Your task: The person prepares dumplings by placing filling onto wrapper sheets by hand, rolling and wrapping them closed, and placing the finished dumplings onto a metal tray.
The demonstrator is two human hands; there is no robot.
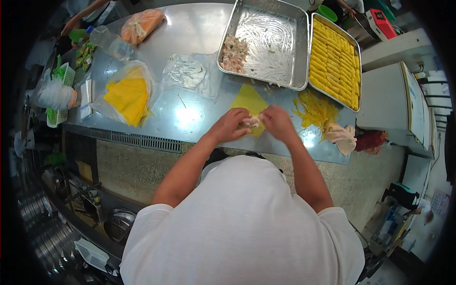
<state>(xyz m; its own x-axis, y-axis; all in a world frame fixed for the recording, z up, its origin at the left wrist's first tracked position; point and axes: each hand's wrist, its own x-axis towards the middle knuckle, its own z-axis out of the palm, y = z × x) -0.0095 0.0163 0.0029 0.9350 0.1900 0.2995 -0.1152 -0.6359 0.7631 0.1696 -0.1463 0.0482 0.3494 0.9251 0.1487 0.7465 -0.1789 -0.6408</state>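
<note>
A yellow wrapper sheet (248, 97) lies on the metal table near its front edge, with a portion of pale meat filling (251, 121) on it. From the left, my left hand (231, 125) curls its fingers against the filling. My right hand (277, 122) is closed at the filling's right end, its fingertips pressed together over the wrapper; what they pinch is too small to name. Beyond my hands, a deep metal tray (266, 42) holds more meat filling (234, 53) in its left corner.
Right of the deep tray is a tray of yellow rolls (334, 61). Yellow strips (316, 110) and a cloth (340, 137) lie at the right. Yellow wrappers (127, 96), a white-smeared plastic bag (187, 71), a bottle (110, 43) and an orange bag (141, 26) occupy the left.
</note>
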